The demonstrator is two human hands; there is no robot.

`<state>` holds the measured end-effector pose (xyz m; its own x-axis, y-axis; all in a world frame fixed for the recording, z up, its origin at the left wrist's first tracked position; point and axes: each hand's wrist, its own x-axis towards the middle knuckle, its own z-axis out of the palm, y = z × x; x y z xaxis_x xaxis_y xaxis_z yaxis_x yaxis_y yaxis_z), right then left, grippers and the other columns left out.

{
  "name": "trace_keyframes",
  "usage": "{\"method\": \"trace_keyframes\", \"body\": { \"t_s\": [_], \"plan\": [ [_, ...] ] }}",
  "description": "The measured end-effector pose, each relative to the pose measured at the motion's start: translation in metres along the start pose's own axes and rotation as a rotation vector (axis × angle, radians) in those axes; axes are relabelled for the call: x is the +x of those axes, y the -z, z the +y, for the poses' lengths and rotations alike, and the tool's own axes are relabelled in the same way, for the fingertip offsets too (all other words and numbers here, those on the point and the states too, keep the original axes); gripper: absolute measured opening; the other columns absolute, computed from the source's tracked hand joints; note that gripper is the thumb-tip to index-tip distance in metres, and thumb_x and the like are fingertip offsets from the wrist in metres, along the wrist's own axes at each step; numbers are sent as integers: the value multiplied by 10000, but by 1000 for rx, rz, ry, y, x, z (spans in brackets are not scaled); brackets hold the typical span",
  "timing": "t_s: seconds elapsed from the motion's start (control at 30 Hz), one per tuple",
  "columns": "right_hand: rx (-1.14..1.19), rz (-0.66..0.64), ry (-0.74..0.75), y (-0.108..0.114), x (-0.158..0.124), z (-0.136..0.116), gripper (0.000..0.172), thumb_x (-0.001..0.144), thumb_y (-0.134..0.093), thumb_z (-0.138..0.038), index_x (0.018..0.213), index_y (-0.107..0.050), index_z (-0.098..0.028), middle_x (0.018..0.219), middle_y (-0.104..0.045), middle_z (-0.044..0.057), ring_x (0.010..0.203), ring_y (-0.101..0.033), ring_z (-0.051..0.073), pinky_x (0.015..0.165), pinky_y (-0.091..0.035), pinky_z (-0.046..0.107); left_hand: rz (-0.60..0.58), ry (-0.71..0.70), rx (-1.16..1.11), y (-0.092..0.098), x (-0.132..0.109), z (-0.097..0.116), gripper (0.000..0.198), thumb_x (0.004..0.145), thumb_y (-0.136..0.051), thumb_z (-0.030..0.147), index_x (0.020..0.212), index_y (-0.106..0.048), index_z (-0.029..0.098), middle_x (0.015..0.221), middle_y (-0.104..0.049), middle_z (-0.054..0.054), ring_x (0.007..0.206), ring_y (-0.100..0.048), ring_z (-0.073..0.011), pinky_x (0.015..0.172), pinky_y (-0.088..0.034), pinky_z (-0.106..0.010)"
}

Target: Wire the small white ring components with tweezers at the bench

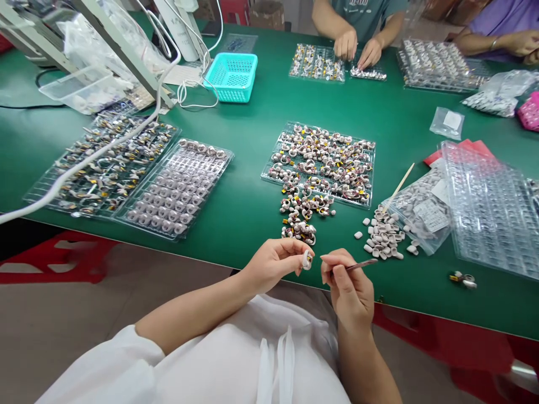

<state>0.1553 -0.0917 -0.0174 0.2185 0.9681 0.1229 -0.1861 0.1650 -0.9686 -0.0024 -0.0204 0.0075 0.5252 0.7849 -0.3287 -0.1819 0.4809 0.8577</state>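
Note:
Between thumb and fingers, my left hand (281, 259) pinches a small white plastic housing (307, 260) with a bit of yellow showing inside. My right hand (350, 289) grips a thin brown stick-like tool (361, 264); its far end points away to the right. The two hands are close together but apart, over the table's front edge. Just beyond them lies a loose pile of small wired parts (301, 216) with white shells and yellow tabs. To the right of that is a heap of white plastic caps (384, 235).
A clear tray (266, 171) full of wired parts lies behind the pile. At left are a tray of housings (168, 196) and a tray of mixed parts (109, 163). A turquoise basket (231, 78) stands farther back. Empty clear trays (492, 207) lie right. Co-workers' hands (357, 50) work opposite.

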Motion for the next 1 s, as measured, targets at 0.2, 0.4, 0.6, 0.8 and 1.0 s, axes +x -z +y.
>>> {"method": "trace_keyframes", "body": {
  "t_s": [0.2,0.4,0.6,0.8,1.0],
  "plan": [
    [-141,85,186,14,1,-9,271,981,-499,-404,1035,-737,-287,1108,-621,92,1069,-555,274,867,-456,456,19,16,-33,8,2,-8,145,741,-780,246,809,-754,120,692,-666,-16,571,-543,-90,569,-427,-217],
    [-346,193,234,27,-6,-13,287,991,-485,-393,1018,-746,-277,915,-568,60,924,-525,220,725,-445,342,21,10,-50,11,6,-8,114,742,-781,229,791,-760,128,711,-669,-16,568,-539,-84,580,-411,-222],
    [-620,77,225,34,-16,-14,279,991,-486,-283,1170,-700,-300,1070,-568,74,964,-572,224,694,-478,335,21,10,-47,1,11,-9,85,776,-761,222,805,-760,142,722,-670,-12,590,-550,-88,611,-424,-227],
    [-682,109,319,27,-19,-4,314,1010,-448,-292,1238,-663,-302,988,-549,63,850,-566,191,670,-502,334,28,-2,-104,-8,17,-12,112,774,-763,240,824,-752,141,748,-661,-13,591,-550,-92,605,-425,-236],
    [-716,17,400,19,-17,1,384,992,-458,-194,1349,-577,-272,1250,-559,110,1125,-581,255,879,-541,424,33,-16,-101,-11,17,-11,107,778,-758,237,831,-745,146,787,-667,-17,623,-555,-103,626,-438,-241]
  ]
}}
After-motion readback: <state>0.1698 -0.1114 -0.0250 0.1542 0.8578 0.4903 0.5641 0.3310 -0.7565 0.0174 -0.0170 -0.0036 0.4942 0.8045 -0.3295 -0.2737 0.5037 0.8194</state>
